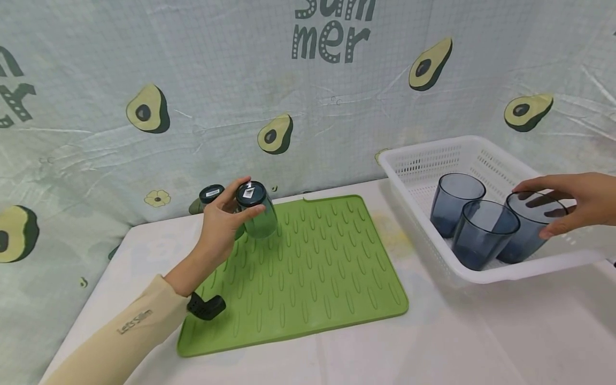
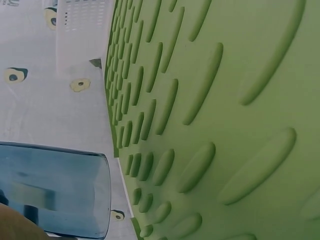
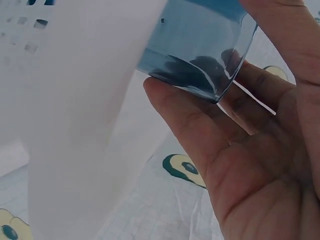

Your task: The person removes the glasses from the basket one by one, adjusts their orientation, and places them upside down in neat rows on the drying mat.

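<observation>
Hiding cup [image 2: 52,187] base: left hand [image 1: 222,222]

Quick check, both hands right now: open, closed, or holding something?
Left hand: grips an upside-down blue cup over the green mat.
Right hand: fingers curled round the rim of a cup in the basket.

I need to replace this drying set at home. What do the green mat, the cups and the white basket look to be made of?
Green mat: probably silicone or soft rubber, matte, with moulded raised ribs. Cups, like the one in the left hand and the one the right hand grips: clear blue-tinted, thin-walled and glossy; plastic or glass, hard to tell. White basket: moulded plastic, perforated walls.
</observation>
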### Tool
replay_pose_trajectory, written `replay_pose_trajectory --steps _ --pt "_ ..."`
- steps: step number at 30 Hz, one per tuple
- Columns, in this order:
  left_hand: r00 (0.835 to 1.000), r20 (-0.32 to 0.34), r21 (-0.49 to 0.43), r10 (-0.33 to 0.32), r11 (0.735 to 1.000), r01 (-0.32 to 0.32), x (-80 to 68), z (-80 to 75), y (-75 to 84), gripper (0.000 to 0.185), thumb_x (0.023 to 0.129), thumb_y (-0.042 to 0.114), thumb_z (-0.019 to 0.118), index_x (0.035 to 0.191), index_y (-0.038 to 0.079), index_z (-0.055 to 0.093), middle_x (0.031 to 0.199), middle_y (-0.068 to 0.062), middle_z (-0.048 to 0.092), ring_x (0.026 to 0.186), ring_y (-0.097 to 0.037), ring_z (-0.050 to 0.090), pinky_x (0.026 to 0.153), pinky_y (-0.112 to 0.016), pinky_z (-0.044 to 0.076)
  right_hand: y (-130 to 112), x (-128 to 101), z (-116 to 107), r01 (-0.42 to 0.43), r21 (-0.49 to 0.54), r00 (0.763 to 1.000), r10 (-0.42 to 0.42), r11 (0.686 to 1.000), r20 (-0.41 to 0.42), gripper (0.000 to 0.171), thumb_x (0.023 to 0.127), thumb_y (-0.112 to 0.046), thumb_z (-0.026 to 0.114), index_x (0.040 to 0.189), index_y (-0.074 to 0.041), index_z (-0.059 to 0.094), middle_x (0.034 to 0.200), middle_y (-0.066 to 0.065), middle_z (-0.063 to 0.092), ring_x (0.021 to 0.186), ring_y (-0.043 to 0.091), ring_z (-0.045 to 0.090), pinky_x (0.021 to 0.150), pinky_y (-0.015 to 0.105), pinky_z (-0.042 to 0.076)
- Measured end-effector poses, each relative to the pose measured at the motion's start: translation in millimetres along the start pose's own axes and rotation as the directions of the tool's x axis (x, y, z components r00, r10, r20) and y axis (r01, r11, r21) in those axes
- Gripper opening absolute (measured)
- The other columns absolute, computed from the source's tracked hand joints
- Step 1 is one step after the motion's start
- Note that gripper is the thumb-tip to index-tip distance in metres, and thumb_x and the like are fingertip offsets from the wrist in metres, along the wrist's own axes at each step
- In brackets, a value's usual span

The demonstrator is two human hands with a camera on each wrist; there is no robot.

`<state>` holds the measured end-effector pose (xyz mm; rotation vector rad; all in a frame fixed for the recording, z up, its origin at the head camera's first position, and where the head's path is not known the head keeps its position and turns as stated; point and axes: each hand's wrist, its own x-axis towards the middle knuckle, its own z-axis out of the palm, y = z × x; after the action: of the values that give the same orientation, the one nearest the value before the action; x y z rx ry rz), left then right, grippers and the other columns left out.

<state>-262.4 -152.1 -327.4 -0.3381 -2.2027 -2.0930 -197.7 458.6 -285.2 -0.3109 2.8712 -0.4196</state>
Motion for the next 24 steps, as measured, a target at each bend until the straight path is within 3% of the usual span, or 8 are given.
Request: replay_pose_trajectory --steps 12,19,24 --pt "1.0 -0.016 0.001 -0.022 1.0 0.022 4.1 4.6 -6.5 0.071 0.089 -0.002 0.076 0.152 0.019 0.051 0.148 -0.003 0.054 0.127 -0.012 0.056 0.099 -0.024 0.051 2.3 1.3 2.0 0.009 0.042 1.0 -0.01 0.999 0.007 0.096 0.073 -0.02 0.093 0.146 0.01 0.039 0.139 0.037 0.047 0.112 0.051 0.062 0.075 0.043 0.062" --pt "0.998 -0.014 -0.019 -0.062 0.998 0.061 5.7 7.6 -9.6 0.07 0.09 0.0 0.077 0.152 0.022 0.051 0.142 0.001 0.059 0.125 -0.012 0.056 0.098 -0.023 0.05 6.8 0.1 6.2 0.02 0.077 1.0 -0.02 0.997 -0.006 0.095 0.075 -0.018 0.091 0.147 0.009 0.036 0.14 0.034 0.045 0.106 0.043 0.066 0.071 0.029 0.061" --pt "0.998 -0.025 -0.022 -0.053 0.998 0.053 8.2 8.3 -9.5 0.07 0.09 0.001 0.076 0.152 0.022 0.051 0.143 0.0 0.058 0.125 -0.011 0.056 0.098 -0.023 0.051 8.2 0.8 7.6 0.027 0.087 1.0 -0.026 0.996 -0.012 0.096 0.075 -0.019 0.091 0.148 0.008 0.035 0.141 0.034 0.043 0.111 0.052 0.061 0.072 0.039 0.062"
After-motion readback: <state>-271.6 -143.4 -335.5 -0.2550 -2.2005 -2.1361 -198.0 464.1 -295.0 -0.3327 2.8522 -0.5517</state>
